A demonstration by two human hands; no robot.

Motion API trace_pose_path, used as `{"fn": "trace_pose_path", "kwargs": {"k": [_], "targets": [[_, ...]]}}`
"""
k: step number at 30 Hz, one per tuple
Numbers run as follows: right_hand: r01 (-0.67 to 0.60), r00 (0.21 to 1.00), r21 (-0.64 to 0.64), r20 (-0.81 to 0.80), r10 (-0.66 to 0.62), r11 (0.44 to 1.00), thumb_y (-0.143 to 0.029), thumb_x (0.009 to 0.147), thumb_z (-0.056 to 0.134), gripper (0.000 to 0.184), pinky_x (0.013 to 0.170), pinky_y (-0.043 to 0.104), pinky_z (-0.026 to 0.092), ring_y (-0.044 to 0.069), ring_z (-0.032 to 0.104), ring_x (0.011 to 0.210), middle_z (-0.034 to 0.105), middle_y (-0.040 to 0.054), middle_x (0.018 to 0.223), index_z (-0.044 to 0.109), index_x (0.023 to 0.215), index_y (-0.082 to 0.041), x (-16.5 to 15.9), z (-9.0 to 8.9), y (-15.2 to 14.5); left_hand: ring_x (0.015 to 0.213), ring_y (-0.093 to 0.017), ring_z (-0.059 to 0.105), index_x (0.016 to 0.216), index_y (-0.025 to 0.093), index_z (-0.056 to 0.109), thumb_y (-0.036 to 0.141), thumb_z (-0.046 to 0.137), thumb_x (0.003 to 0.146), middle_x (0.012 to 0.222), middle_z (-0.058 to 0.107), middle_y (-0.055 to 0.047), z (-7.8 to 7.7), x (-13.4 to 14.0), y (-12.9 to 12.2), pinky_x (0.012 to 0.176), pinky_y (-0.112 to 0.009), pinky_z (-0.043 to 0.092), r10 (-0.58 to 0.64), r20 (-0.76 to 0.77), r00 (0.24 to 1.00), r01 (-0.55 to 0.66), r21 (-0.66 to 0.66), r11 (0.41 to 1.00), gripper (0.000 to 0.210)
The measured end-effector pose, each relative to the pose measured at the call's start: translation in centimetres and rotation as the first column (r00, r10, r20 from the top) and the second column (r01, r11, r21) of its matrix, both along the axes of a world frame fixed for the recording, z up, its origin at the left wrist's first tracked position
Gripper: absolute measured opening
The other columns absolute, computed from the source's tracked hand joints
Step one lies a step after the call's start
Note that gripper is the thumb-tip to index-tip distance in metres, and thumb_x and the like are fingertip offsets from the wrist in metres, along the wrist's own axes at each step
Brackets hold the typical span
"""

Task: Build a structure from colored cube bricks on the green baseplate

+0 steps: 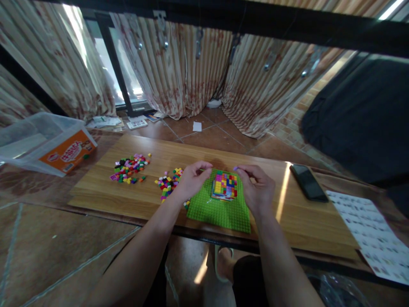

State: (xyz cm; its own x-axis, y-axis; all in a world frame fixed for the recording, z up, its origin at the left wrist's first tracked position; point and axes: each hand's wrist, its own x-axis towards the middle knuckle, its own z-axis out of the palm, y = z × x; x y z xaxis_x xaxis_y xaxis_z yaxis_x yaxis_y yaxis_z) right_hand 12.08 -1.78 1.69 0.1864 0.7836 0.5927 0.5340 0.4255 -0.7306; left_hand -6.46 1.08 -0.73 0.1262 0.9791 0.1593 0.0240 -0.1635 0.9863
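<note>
A block of multicoloured toy bricks [225,186], stacked in layers, stands on the green baseplate [220,215]. My right hand [259,187] is at the right of the stack, thumb and fingertips pinched on a small purple brick [235,169] above the plate's far right side. To the left of the stack, my left hand [191,181] hovers with its fingers curved and a small gap between thumb and fingertips; nothing shows in it. Partly behind my left wrist lies a pile of loose bricks [166,184].
Another pile of loose bricks [129,168] lies farther left on the wooden board [108,196]. A clear plastic bin [47,145] with an orange label stands at the far left. On the right are a black phone [308,183] and a printed sheet [372,232].
</note>
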Motion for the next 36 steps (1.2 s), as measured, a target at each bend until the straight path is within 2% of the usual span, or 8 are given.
{"fn": "trace_pose_path", "kwargs": {"k": [7, 13, 17, 21, 28, 36], "targets": [[-0.11, 0.974, -0.085, 0.189, 0.124, 0.99, -0.026, 0.086, 0.06, 0.011, 0.079, 0.034, 0.051, 0.018, 0.064, 0.084, 0.07, 0.0028, 0.087, 0.071, 0.084, -0.024, -1.4, -0.5, 0.0, 0.096, -0.02, 0.064, 0.098, 0.018, 0.072, 0.019, 0.062, 0.078, 0.101, 0.072, -0.006, -0.9, 1.1, 0.0, 0.09, -0.033, 0.049, -0.006, -0.058, 0.998, 0.008, 0.044, 0.999, 0.023], [-0.111, 0.96, -0.061, 0.253, 0.123, 0.992, -0.026, 0.087, 0.06, 0.013, 0.082, 0.037, 0.049, 0.02, 0.061, 0.089, 0.065, 0.0042, 0.091, 0.072, 0.083, -0.025, -1.8, -1.3, 0.5, 0.098, -0.02, 0.065, 0.099, 0.019, 0.073, 0.017, 0.06, 0.079, 0.104, 0.073, -0.005, -0.7, 1.2, 0.0, 0.093, -0.034, 0.048, -0.054, -0.079, 0.995, 0.058, 0.05, 0.997, 0.024], [-0.103, 0.956, -0.07, 0.269, 0.118, 0.992, -0.026, 0.086, 0.06, 0.013, 0.081, 0.037, 0.049, 0.02, 0.06, 0.09, 0.064, 0.005, 0.092, 0.072, 0.081, -0.025, -1.8, -1.4, 0.6, 0.096, -0.02, 0.066, 0.099, 0.019, 0.073, 0.021, 0.06, 0.081, 0.103, 0.074, -0.006, -0.7, 1.2, 0.0, 0.091, -0.033, 0.049, -0.071, -0.087, 0.994, 0.076, 0.052, 0.996, 0.023], [-0.075, 0.962, -0.083, 0.255, 0.094, 0.994, -0.026, 0.084, 0.062, 0.012, 0.081, 0.038, 0.049, 0.02, 0.06, 0.089, 0.064, 0.0049, 0.09, 0.072, 0.078, -0.024, -1.9, -1.5, 0.7, 0.091, -0.019, 0.066, 0.098, 0.017, 0.074, 0.025, 0.061, 0.081, 0.099, 0.075, -0.006, -0.8, 1.3, -0.1, 0.088, -0.033, 0.049, -0.069, -0.064, 0.996, 0.071, 0.022, 0.997, 0.023], [-0.045, 0.984, -0.137, 0.167, 0.068, 0.99, -0.028, 0.08, 0.065, 0.008, 0.081, 0.038, 0.05, 0.02, 0.062, 0.087, 0.066, 0.0044, 0.089, 0.072, 0.079, -0.023, -2.0, -1.7, 0.8, 0.083, -0.017, 0.064, 0.088, 0.015, 0.074, 0.03, 0.066, 0.077, 0.088, 0.073, -0.005, -0.8, 1.9, -0.1, 0.079, -0.028, 0.049, -0.05, 0.071, 0.996, 0.054, -0.058, 0.997, 0.02], [-0.022, 0.996, -0.207, 0.08, 0.04, 0.978, -0.033, 0.076, 0.068, 0.017, 0.082, 0.04, 0.051, 0.022, 0.064, 0.087, 0.069, 0.0054, 0.09, 0.074, 0.088, -0.023, -1.9, -1.8, 0.9, 0.069, -0.013, 0.058, 0.08, 0.015, 0.073, 0.033, 0.069, 0.073, 0.074, 0.069, -0.002, -0.5, 2.4, 0.1, 0.068, -0.024, 0.046, -0.046, 0.161, 0.986, 0.067, -0.127, 0.99, 0.019]]}}
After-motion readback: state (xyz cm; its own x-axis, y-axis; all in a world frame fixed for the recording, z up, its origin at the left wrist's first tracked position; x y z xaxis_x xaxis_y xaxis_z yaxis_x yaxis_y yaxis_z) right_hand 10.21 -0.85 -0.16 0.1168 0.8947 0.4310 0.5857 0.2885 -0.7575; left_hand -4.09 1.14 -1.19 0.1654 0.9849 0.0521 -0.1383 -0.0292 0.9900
